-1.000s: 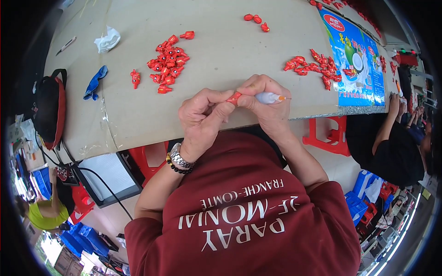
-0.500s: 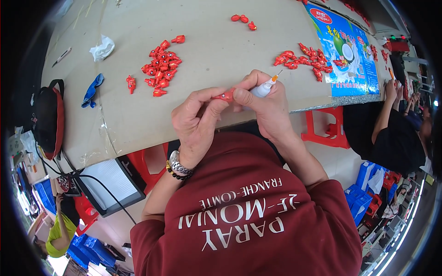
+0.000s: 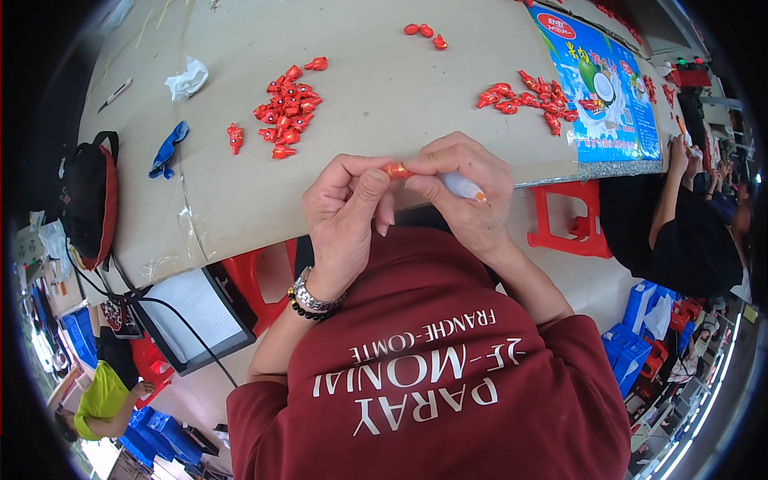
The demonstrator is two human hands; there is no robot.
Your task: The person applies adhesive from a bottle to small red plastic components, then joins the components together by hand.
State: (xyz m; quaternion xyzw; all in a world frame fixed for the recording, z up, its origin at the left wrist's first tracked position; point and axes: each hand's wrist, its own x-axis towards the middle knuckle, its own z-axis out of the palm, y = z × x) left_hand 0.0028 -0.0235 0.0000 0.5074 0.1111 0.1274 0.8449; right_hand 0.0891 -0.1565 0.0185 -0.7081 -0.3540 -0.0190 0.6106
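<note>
Your left hand (image 3: 342,210) pinches a small red piece (image 3: 396,170) over the desk (image 3: 384,88). Fingers of your right hand (image 3: 474,192) touch the same piece; that hand also grips a white bottle (image 3: 462,186), orange tip pointing right. Red pile (image 3: 286,104) sits ahead-left, single piece (image 3: 235,138) just left of it. Second cluster (image 3: 538,102) to your right, reaching a blue printed sheet (image 3: 608,88). White tissue (image 3: 186,78) and blue cloth (image 3: 169,150) farther left.
</note>
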